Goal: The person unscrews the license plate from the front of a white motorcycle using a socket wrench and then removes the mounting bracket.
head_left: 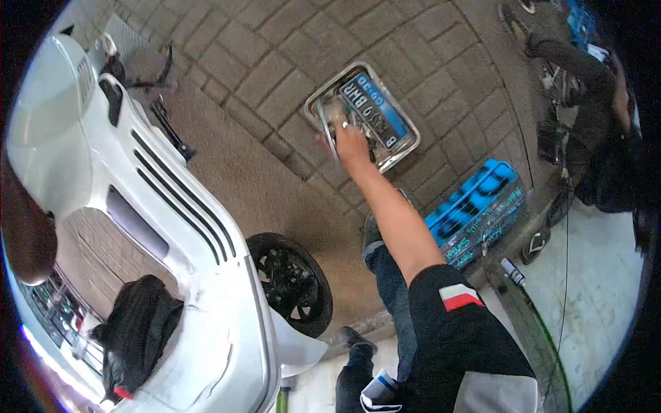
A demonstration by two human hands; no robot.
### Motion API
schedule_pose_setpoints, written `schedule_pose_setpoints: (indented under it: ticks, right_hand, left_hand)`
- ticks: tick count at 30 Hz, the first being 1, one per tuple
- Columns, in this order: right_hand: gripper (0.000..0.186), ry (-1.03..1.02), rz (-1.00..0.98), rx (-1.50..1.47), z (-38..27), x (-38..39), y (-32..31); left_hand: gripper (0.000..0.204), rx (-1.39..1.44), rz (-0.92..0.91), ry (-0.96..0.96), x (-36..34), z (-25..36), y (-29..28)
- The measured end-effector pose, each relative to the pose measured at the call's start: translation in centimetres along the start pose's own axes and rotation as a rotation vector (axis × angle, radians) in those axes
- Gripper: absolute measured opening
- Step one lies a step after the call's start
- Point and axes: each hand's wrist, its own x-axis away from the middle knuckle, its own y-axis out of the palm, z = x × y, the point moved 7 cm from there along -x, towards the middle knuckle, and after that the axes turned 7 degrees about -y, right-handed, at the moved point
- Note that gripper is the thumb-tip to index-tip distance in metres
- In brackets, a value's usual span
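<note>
My right hand (351,143) reaches over a shallow metal tray (411,150) on the paving. Its fingers are smeared by motion, so I cannot make out whether they grip anything. A thin silvery streak shows beside the fingers at the tray's near left side. Inside the tray lies a number plate (377,110) with a blue band along one side. Small metal parts (372,134) are scattered next to the plate, partly covered by my hand. My left hand is out of view.
A white scooter (200,303) fills the left side, with a black cloth (143,323) on it and a wheel (292,282) beside it. Right of my forearm stands a toolbox (482,227) with blue compartments. A small bottle (512,271) and another person (585,103) are at the right.
</note>
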Motion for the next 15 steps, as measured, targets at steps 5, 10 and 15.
schedule_pose_setpoints:
  ticks: [5,10,15]
  right_hand:
    - [0.060,-0.312,0.475,-0.521,-5.3,13.4,-12.9]
    - [0.049,-0.090,0.553,-1.943,-14.5,25.5,-23.7]
    - [0.038,-0.611,0.546,-1.986,-24.2,41.1,-34.7]
  left_hand:
    - [0.069,0.011,0.133,0.034,2.3,-0.8,-4.6]
    - [0.073,-0.003,0.224,0.006,9.3,-3.7,-9.6]
    - [0.056,0.195,0.278,0.043,8.6,-2.2,-12.1]
